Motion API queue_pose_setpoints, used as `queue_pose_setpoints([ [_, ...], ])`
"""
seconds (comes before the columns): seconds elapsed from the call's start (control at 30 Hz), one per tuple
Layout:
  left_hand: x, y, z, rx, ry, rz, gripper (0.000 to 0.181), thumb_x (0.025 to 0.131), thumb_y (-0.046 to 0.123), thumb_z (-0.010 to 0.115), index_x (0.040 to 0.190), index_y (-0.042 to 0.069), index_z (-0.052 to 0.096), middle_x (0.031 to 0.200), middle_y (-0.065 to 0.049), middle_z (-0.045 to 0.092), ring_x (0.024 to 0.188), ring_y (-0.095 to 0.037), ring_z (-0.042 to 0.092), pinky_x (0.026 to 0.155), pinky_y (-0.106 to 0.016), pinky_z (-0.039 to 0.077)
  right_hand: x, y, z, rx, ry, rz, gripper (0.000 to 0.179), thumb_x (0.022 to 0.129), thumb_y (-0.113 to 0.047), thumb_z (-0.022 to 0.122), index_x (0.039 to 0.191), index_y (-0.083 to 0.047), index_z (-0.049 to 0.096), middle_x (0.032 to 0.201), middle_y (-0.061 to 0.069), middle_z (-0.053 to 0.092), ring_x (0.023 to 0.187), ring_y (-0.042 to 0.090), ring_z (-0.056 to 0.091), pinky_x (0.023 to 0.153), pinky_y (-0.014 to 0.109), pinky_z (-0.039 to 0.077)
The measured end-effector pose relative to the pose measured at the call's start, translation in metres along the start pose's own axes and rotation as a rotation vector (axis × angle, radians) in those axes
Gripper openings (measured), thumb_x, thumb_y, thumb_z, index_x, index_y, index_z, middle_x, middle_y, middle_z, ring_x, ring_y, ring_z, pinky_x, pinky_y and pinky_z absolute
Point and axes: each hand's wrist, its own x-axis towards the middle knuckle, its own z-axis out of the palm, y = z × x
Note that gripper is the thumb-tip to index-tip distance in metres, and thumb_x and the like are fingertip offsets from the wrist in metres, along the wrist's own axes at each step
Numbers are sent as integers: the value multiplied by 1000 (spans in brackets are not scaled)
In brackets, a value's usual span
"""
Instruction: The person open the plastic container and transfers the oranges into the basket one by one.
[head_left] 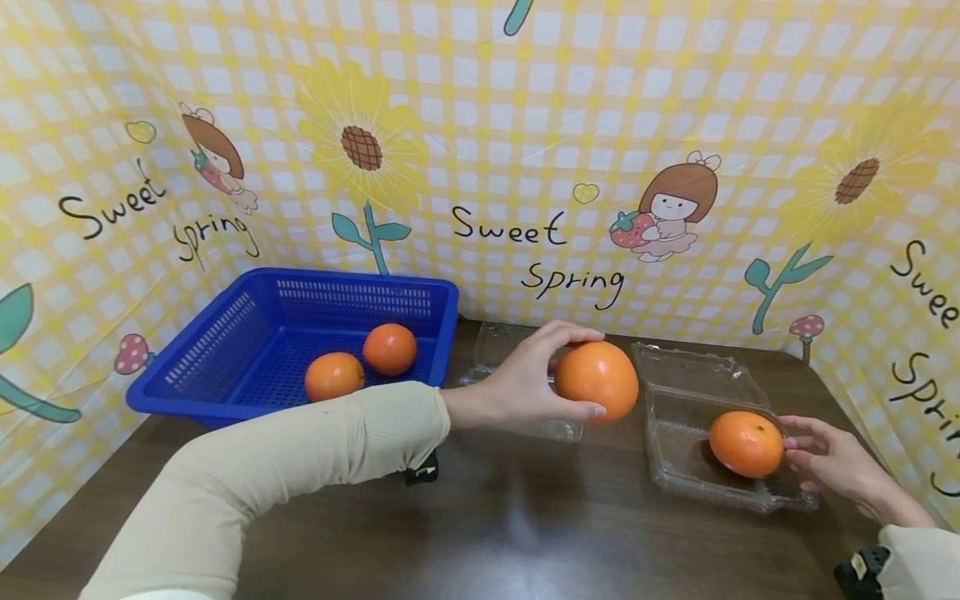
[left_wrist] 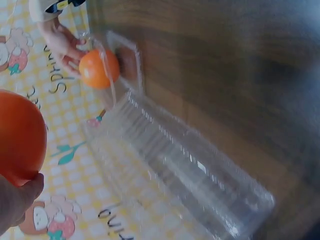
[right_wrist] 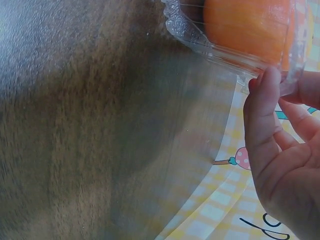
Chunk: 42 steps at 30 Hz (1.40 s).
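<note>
An orange point(head_left: 597, 381) is held above the table by my left hand point(head_left: 528, 379), thumb below and fingers over the top. In the left wrist view that orange point(left_wrist: 20, 137) fills the left edge. My right hand point(head_left: 840, 462) pinches the right edge of an opened clear plastic clamshell box point(head_left: 675, 450). Another orange point(head_left: 746, 443) sits inside this box at its right end, close to my right fingertips. The right wrist view shows my thumb point(right_wrist: 265, 105) against the box's corner, with the orange point(right_wrist: 245, 30) behind the clear wall.
A blue basket point(head_left: 217, 408) at the left contains two oranges, one in front point(head_left: 334, 377) and one behind point(head_left: 390, 349). Behind my left hand lies another clear plastic box point(head_left: 498, 342), partly hidden. A checked yellow cloth point(head_left: 480, 125) stands around the brown table point(head_left: 525, 533).
</note>
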Motion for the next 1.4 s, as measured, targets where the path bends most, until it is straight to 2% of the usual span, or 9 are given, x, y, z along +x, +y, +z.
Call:
queue_pose_setpoints([
  [0.2,1,3,-23,25,33,-28,63,66,12,76,121,4,48,114,-5,44,100,-15,47,78,-23,46,0,0,0,4,-1,0,51,85,5,47,127,15,22,107,36,47,79,17,58,58,35,50],
  [0.33,4,2,-39,60,32,-51,62,66,12,76,121,3,48,114,-7,44,99,-17,49,77,-24,47,-1,-1,-1,8,2,-6,51,84,5,47,127,16,22,106,35,48,75,11,57,57,35,50],
  [0.47,7,-2,-54,96,31,-76,63,67,14,75,122,3,48,114,-7,44,96,-19,53,74,-25,48,-1,-1,-1,10,-2,-2,51,84,5,47,127,16,22,106,35,49,75,11,57,57,35,51],
  [0.87,12,-15,-98,130,-26,-156,62,70,14,73,125,5,46,122,-8,41,103,-23,49,76,-32,48,-1,-2,-1,-1,-3,1,50,85,5,47,127,16,22,105,35,49,77,14,57,57,35,50],
  [1.0,10,-20,-110,140,-37,-201,62,71,15,72,127,7,44,123,-8,42,103,-22,48,76,-33,47,-1,-2,-2,-10,-4,2,50,85,5,46,127,16,22,106,36,48,78,17,58,58,34,50],
  [1.3,7,-37,-133,194,12,-244,64,72,19,72,128,5,43,125,-8,42,110,-23,41,84,-38,43,-2,1,-2,6,-14,0,50,86,4,46,128,15,21,108,35,48,75,9,57,59,35,51],
  [1.4,5,-41,-140,195,39,-271,65,72,21,72,128,7,43,126,-8,41,110,-23,41,84,-38,42,-2,0,-3,19,-25,14,52,86,3,46,129,14,20,109,35,47,78,12,58,60,36,51],
])
